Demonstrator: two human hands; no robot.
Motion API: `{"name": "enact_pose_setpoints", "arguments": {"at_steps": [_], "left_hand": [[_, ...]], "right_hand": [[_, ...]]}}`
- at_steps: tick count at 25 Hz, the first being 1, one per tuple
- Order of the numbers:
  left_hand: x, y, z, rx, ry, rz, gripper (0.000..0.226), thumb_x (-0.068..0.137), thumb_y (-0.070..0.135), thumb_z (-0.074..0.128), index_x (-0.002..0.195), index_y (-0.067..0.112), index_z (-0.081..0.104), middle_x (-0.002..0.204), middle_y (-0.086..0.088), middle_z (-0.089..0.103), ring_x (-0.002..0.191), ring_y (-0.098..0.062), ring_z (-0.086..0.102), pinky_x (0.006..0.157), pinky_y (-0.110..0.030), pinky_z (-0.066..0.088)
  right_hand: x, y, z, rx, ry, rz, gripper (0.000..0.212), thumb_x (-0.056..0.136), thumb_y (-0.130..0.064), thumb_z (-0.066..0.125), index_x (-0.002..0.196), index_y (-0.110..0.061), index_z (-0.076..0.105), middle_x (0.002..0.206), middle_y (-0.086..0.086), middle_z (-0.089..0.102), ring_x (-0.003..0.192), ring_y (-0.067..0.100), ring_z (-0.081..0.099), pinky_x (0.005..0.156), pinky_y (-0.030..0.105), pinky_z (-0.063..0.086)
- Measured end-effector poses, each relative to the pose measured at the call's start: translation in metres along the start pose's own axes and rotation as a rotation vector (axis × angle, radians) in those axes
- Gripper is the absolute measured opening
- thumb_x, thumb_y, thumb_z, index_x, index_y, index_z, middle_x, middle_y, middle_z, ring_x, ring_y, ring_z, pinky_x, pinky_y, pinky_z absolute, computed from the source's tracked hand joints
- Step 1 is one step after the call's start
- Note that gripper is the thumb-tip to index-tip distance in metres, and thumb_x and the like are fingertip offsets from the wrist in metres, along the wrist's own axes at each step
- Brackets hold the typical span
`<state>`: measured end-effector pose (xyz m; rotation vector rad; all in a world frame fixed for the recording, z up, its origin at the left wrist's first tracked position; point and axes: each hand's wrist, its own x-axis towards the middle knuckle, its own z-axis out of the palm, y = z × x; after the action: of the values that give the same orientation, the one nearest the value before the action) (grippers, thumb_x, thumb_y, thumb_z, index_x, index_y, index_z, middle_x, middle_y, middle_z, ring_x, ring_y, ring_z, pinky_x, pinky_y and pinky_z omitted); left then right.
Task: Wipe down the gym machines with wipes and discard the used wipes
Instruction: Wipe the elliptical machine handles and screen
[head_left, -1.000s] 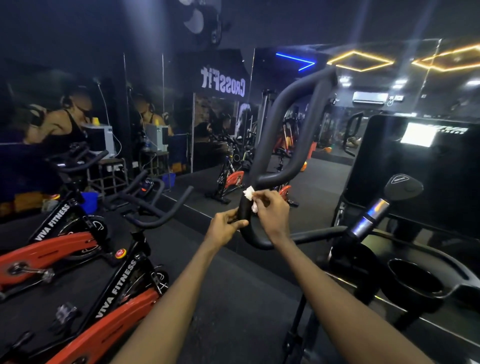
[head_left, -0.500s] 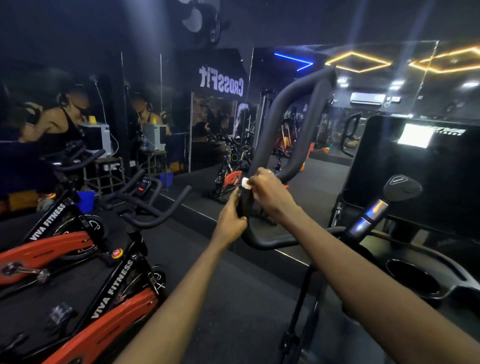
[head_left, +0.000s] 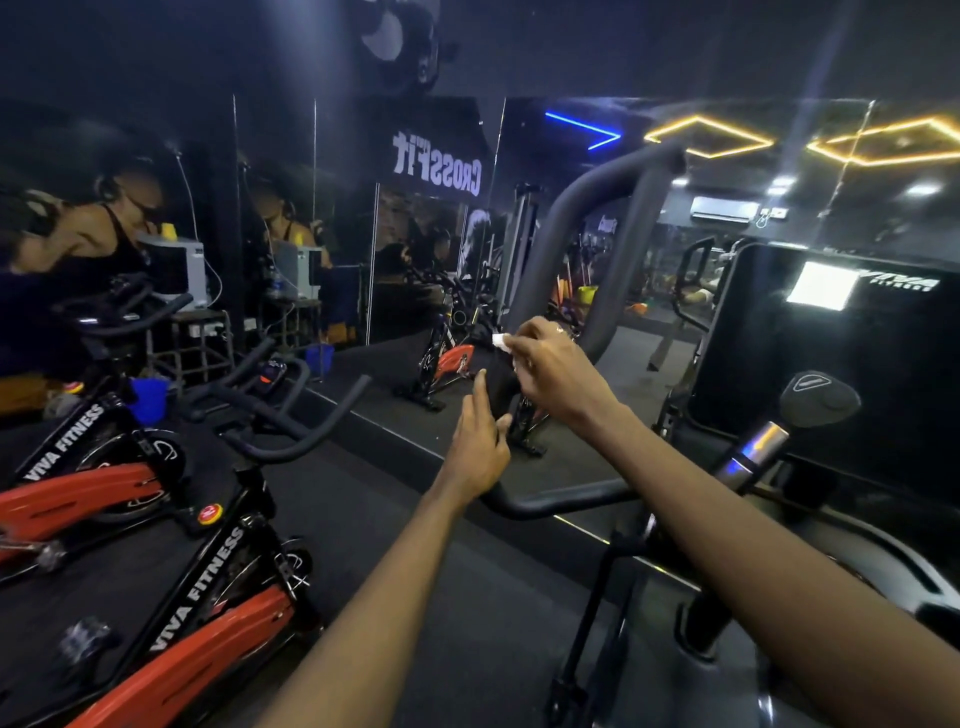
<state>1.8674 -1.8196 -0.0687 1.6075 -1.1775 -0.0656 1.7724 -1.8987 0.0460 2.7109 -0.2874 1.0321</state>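
The handlebar (head_left: 563, 244) rises as a looped black tube from a lower bend, up to a rounded top near the mirror's (head_left: 597, 415) upper edge. Above both hands the loop runs bare and unblocked; to the left, open dark floor (head_left: 395, 519) separates it from the nearest bike (head_left: 171, 613), whose own bars (head_left: 291, 415) reach toward it but stay well apart. To the right stands a black console (head_left: 841, 358) with a lit screen, and below it a knob (head_left: 818, 397) on a shiny metal stem, near the right forearm.

The wipe (head_left: 500, 341) is a small white crumpled wad, only a corner of it showing, pressed against the left side of the tube where the loop begins to climb. The right hand (head_left: 556, 371) holds it, fingers bunched together and pinched on it; whether the thumb is behind the tube is hard to tell in this dim light. Just below, the left hand (head_left: 480, 441) is wrapped on the tube, fingers closed around it, thumb lying along the front.

The tube looks matte and slightly padded, round in section. The bikes have glossy red guards and black frames with white lettering. The floor appears dull and rubbery, the mirror smooth and reflective.
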Motion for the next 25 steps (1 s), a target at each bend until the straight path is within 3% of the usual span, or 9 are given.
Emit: {"name": "enact_pose_setpoints", "arguments": {"at_steps": [3, 8, 13, 17, 20, 25], "left_hand": [[-0.001, -0.002, 0.002, -0.007, 0.024, 0.023, 0.069, 0.103, 0.025, 0.044, 0.157, 0.022, 0.001, 0.148, -0.008, 0.030, 0.131, -0.031, 0.043, 0.106, -0.045, 0.040], [0.000, -0.004, 0.003, -0.008, 0.021, 0.002, 0.071, 0.102, 0.025, 0.045, 0.156, 0.030, -0.002, 0.146, -0.007, 0.031, 0.128, -0.030, 0.045, 0.103, -0.046, 0.043], [-0.002, -0.001, 0.005, 0.020, 0.035, 0.028, 0.074, 0.102, 0.023, 0.045, 0.156, 0.031, -0.006, 0.142, -0.008, 0.033, 0.122, -0.031, 0.048, 0.100, -0.047, 0.044], [-0.002, -0.004, 0.006, 0.033, 0.055, 0.033, 0.075, 0.102, 0.023, 0.045, 0.155, 0.035, -0.007, 0.140, -0.006, 0.033, 0.120, -0.032, 0.049, 0.097, -0.051, 0.046], [-0.002, -0.002, 0.007, 0.045, 0.067, 0.059, 0.080, 0.101, 0.021, 0.046, 0.154, 0.041, -0.011, 0.136, -0.005, 0.035, 0.110, -0.031, 0.053, 0.089, -0.054, 0.049], [-0.003, -0.003, 0.008, 0.073, 0.111, 0.097, 0.085, 0.100, 0.019, 0.047, 0.150, 0.050, -0.015, 0.129, -0.005, 0.038, 0.096, -0.032, 0.056, 0.082, -0.054, 0.051]], "right_hand": [[-0.003, 0.002, -0.001, 0.019, -0.050, -0.028, 0.029, 0.094, -0.013, 0.061, 0.121, -0.005, 0.064, 0.114, 0.012, 0.054, 0.100, 0.027, 0.055, 0.088, 0.035, 0.048], [0.027, 0.017, -0.016, 0.040, -0.137, -0.040, 0.024, 0.091, -0.005, 0.063, 0.112, -0.010, 0.073, 0.103, 0.008, 0.062, 0.092, 0.024, 0.061, 0.082, 0.038, 0.052], [0.036, 0.016, -0.016, 0.015, 0.057, 0.079, 0.025, 0.090, -0.001, 0.062, 0.113, -0.003, 0.072, 0.101, 0.012, 0.059, 0.095, 0.028, 0.056, 0.083, 0.042, 0.051], [0.018, 0.006, -0.012, -0.029, -0.081, -0.081, 0.030, 0.092, -0.007, 0.062, 0.122, -0.004, 0.066, 0.109, 0.012, 0.056, 0.098, 0.028, 0.056, 0.083, 0.040, 0.052], [0.028, 0.019, -0.025, -0.025, -0.132, -0.104, 0.030, 0.092, -0.008, 0.064, 0.121, -0.006, 0.068, 0.108, 0.011, 0.058, 0.095, 0.025, 0.059, 0.082, 0.036, 0.051], [0.030, 0.017, -0.017, 0.053, 0.045, 0.053, 0.021, 0.092, -0.006, 0.064, 0.111, -0.004, 0.073, 0.100, 0.011, 0.060, 0.092, 0.025, 0.060, 0.082, 0.036, 0.051]]}}
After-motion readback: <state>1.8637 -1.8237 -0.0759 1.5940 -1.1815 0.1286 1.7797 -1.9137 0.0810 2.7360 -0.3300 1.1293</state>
